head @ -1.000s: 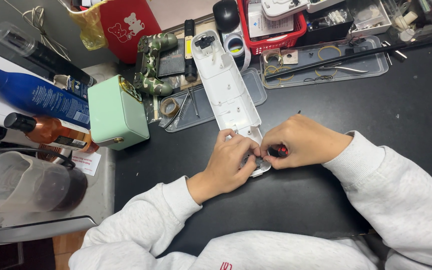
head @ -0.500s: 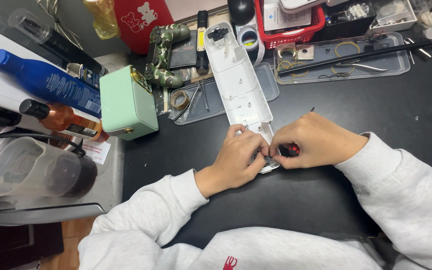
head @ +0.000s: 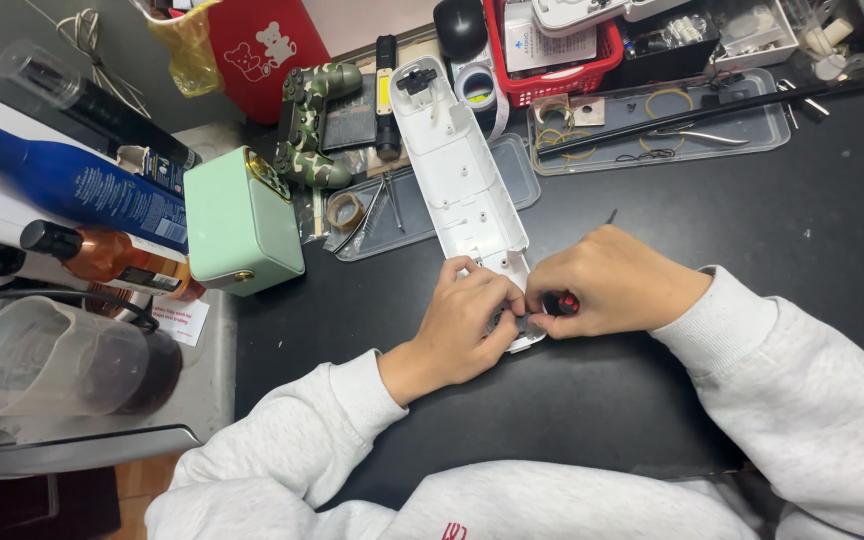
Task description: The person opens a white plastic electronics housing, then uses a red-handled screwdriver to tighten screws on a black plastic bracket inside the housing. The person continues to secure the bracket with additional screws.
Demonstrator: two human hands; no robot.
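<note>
White plastic housing [head: 462, 170], long and narrow, lies on the black table [head: 832, 240], running from 12 o'clock down toward centre, near end under both hands. Left hand [head: 467, 325] curls over the near end, fingers bent, pinching the housing edge at about 6 o'clock of the shell. Right hand [head: 607, 285] sits at 3 o'clock of the left one, touching it, closed in a fist-like grip on a small red-and-black tool [head: 559, 302]; tool tip hidden between the fingers, cannot tell what it meets. Grey sweatshirt sleeves cover both forearms.

Clear tray [head: 432, 205] lies under the housing's middle, holding a tape roll [head: 344, 210]. Mint green box [head: 242, 220] at 9 o'clock of the housing, just beside the tray. Camouflage game controller [head: 312, 120] at 11 o'clock. Blue bottle [head: 72, 185] and amber bottle [head: 102, 255] further out at 9 o'clock. Clear measuring jug [head: 47, 360] at 8 o'clock. Red basket [head: 562, 60] at 1 o'clock; second clear tray [head: 752, 130] with rubber bands and pliers at 2 o'clock.
</note>
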